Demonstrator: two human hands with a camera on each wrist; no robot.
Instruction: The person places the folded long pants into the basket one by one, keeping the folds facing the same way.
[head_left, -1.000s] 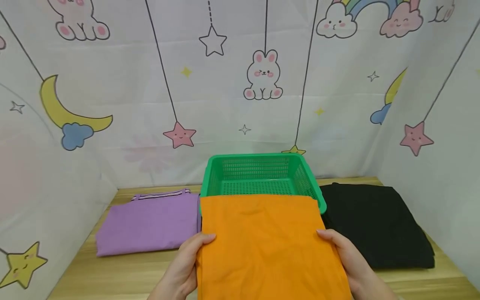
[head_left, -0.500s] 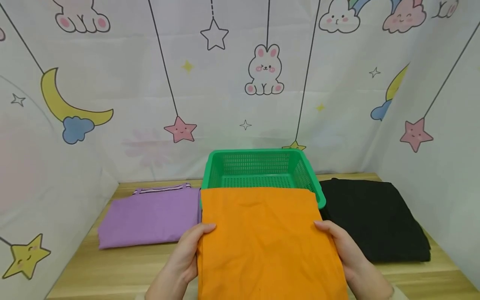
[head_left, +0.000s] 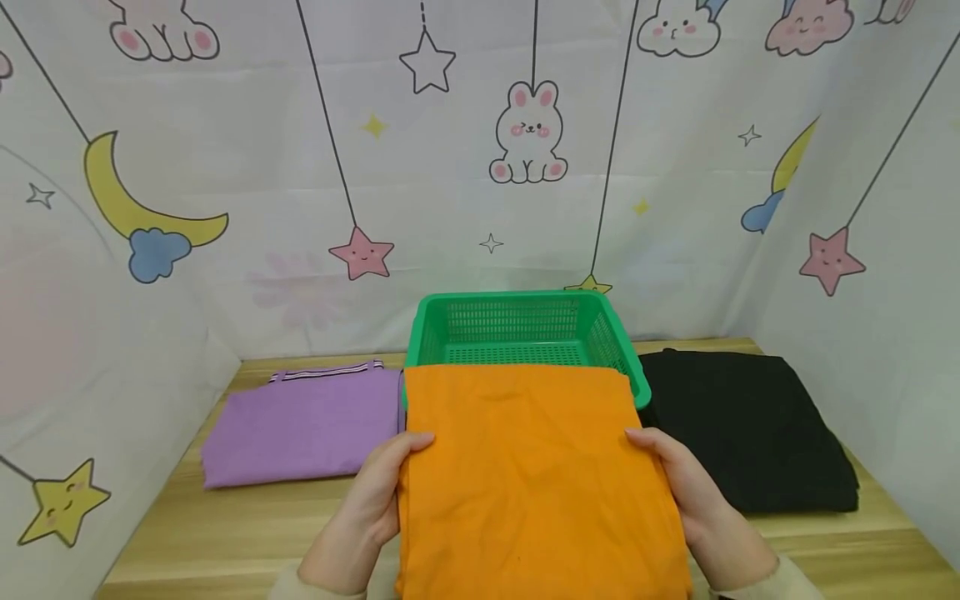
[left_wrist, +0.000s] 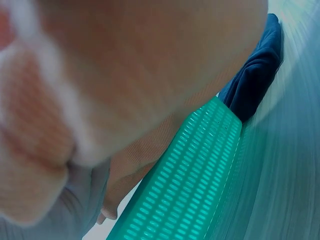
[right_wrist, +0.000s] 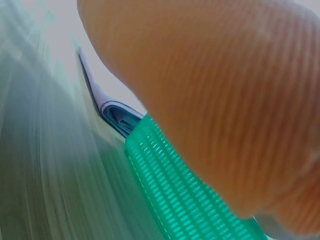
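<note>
An orange folded cloth (head_left: pixel 536 483) is held up by its two sides, in front of the near side of the green basket, in the head view. My left hand (head_left: pixel 367 504) grips its left edge, thumb on the front face and fingers behind. On the opposite edge my right hand (head_left: pixel 693 500) holds it in the same way. Fingers behind the cloth are hidden. Part of the green basket (head_left: pixel 517 307) shows above the cloth's top edge. Both wrist views are mostly filled by blurred close-ups of the hands, with the basket's slotted wall (left_wrist: pixel 185 170) beyond.
A folded purple cloth (head_left: pixel 303 429) with a striped band lies left of the basket on the wooden table (head_left: pixel 225 542). Folded black cloth (head_left: pixel 750 429) lies to the right. Behind stands a white curtain (head_left: pixel 450 183) printed with bunnies and stars.
The whole head view has shifted, so the basket, cloths and curtain sit higher in the picture. Both hands keep their hold on the orange cloth, which stays before the basket.
</note>
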